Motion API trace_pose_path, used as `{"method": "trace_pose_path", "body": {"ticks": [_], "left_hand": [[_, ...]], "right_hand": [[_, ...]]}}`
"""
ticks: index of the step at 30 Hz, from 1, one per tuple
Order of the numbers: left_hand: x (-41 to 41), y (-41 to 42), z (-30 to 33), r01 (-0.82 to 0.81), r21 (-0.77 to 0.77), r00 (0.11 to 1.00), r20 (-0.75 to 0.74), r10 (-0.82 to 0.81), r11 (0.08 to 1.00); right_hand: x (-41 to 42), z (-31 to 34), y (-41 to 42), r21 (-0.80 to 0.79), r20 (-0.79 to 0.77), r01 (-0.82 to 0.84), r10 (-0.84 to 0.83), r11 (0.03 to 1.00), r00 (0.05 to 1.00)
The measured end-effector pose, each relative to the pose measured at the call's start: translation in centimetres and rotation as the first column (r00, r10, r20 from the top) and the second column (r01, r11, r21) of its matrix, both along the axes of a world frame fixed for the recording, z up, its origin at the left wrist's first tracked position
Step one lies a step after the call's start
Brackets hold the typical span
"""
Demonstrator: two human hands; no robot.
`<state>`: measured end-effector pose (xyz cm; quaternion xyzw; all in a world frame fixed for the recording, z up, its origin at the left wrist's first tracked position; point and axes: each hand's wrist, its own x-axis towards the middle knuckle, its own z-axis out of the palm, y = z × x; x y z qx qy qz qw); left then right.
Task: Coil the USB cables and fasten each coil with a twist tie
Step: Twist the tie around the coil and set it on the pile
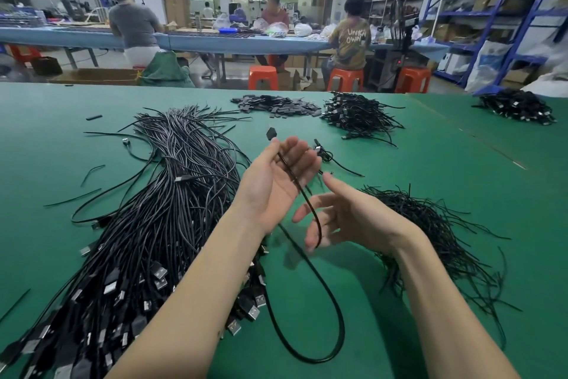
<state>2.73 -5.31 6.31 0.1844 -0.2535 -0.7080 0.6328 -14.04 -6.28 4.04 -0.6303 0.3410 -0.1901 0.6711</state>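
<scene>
So the person is working one USB cable (302,194) over a green counter (430,163), both arms reaching in from the near edge. The left hand (276,176) is turned palm up with the fingers lying pretty much straight and loose, and the cable is running across that palm, its small black connector (271,133) sticking out past the fingertips on the far side. The right hand (344,212) is sitting just beside it, a bit nearer and to the right, fingers spread and relaxed, with the cable crossing in front of them; I can't really tell if it's touching them. From there the cable is dropping down into one big loop (310,317) lying on the counter between the forearms. On the left, a huge heap of uncoiled cables (147,209) is stretching from near to far, USB plugs bunched at the near end. To the right of the hands, a scruffy pile of thin black twist ties (436,234) is lying on the counter. Further back, a tied coil (325,156) is sitting alone just beyond the hands, and two piles of finished coils (359,114) are sitting at the far right.
</scene>
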Motion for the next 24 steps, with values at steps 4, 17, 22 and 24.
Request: {"method": "trace_pose_path", "body": {"ticks": [4,17,22,24], "left_hand": [[1.0,-0.2,0.6,0.029,-0.01,0.983,-0.181,-0.03,1.0],[2.5,0.8,1.2,0.409,-0.15,0.815,0.505,-0.286,0.9],[0.4,0.7,0.2,0.331,-0.071,0.526,0.842,-0.122,0.941],[-0.2,0.5,-0.2,0.205,-0.126,0.489,0.872,0.01,0.971]], "right_hand": [[-0.9,0.0,0.4,0.01,0.039,-0.132,0.132,0.991,0.991],[-1.7,2.5,-0.7,-0.119,0.131,0.572,-0.558,0.812,0.819],[0.8,4.9,0.8,-0.624,0.011,0.547,-0.693,0.558,0.72],[2.0,5.3,1.4,-0.732,-0.002,0.484,-0.712,0.479,0.702]]}}
